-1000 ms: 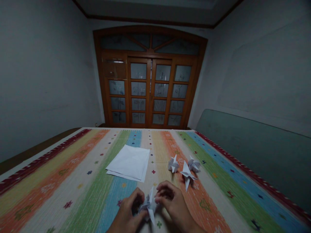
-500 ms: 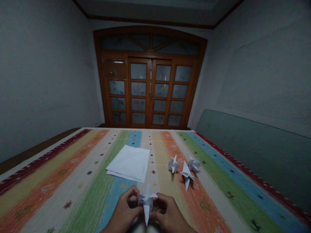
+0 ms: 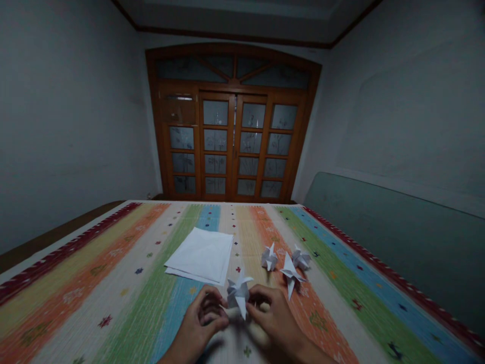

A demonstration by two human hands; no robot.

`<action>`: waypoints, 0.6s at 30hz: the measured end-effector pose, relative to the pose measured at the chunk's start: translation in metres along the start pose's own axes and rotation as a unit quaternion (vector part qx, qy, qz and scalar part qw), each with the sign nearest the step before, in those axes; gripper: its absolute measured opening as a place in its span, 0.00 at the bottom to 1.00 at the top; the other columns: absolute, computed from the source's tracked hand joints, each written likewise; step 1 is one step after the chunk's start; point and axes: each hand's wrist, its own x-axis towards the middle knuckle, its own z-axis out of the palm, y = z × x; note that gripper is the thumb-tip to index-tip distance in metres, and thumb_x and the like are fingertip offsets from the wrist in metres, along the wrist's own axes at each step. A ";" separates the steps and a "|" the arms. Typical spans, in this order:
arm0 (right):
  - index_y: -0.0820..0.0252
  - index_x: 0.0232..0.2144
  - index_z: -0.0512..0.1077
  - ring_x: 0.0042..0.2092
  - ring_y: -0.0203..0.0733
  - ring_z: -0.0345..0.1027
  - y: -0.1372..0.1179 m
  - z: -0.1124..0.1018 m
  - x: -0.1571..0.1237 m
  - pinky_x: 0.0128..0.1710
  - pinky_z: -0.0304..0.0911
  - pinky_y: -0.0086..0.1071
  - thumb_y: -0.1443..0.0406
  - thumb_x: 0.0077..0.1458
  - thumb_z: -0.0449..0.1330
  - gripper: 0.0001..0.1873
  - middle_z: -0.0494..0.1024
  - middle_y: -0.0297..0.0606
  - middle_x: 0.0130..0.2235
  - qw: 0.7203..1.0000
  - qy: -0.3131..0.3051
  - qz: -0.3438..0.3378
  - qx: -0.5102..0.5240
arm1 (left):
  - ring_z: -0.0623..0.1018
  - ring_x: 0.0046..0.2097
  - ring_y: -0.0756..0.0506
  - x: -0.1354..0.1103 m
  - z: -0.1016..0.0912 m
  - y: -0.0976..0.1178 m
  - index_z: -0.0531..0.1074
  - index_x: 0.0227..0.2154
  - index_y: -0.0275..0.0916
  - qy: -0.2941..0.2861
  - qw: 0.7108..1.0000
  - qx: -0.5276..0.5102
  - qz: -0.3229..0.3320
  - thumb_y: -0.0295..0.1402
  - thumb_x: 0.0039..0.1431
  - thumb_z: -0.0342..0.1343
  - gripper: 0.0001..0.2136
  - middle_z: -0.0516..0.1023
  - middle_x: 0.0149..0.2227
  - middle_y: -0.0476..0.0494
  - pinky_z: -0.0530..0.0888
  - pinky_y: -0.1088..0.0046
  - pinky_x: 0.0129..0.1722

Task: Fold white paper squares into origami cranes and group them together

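Note:
A white origami flower (image 3: 238,294) with pointed petals is between my hands, near the front of the table. My right hand (image 3: 275,313) pinches its right side between thumb and fingers. My left hand (image 3: 206,318) is at its left, thumb and curled fingers parted, the fingertips close to the paper; whether they touch it is hard to see. Three more folded paper flowers stand to the right: one on the left (image 3: 270,258), one in front (image 3: 291,274) and one behind (image 3: 301,258).
A stack of white paper sheets (image 3: 202,253) lies left of centre. The table wears a striped, patterned cloth (image 3: 125,283). Beyond it are wooden doors with glass panes (image 3: 235,146), and a greenish panel (image 3: 379,227) runs along the right side.
The origami flower has moved forward and slightly right, and now leans over. My right hand has gone with it. My left thumb and fingers have parted from its side.

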 end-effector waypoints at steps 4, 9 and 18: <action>0.57 0.25 0.79 0.30 0.44 0.71 -0.007 -0.027 0.016 0.32 0.64 0.34 0.64 0.49 0.63 0.06 0.80 0.37 0.27 0.994 0.073 -0.045 -0.070 | 0.76 0.27 0.48 0.003 -0.003 -0.005 0.71 0.28 0.39 -0.008 1.000 0.021 -0.011 0.46 0.46 0.74 0.20 0.77 0.29 0.48 0.72 0.73 0.28; 0.58 0.29 0.78 0.27 0.43 0.71 -0.009 -0.068 0.036 0.29 0.65 0.32 0.60 0.52 0.60 0.09 0.80 0.37 0.27 0.977 0.132 -0.090 -0.140 | 0.72 0.19 0.50 0.001 -0.003 -0.011 0.67 0.27 0.40 -0.045 0.998 0.026 -0.035 0.56 0.48 0.70 0.25 0.73 0.19 0.53 0.68 0.76 0.21; 0.56 0.29 0.81 0.44 0.55 0.75 0.009 -0.133 0.060 0.48 0.65 0.44 0.60 0.49 0.60 0.10 0.83 0.44 0.38 0.928 0.226 -0.066 -0.290 | 0.72 0.16 0.50 0.002 -0.001 -0.011 0.66 0.26 0.42 -0.049 0.997 0.035 -0.052 0.61 0.45 0.69 0.28 0.74 0.17 0.53 0.69 0.77 0.17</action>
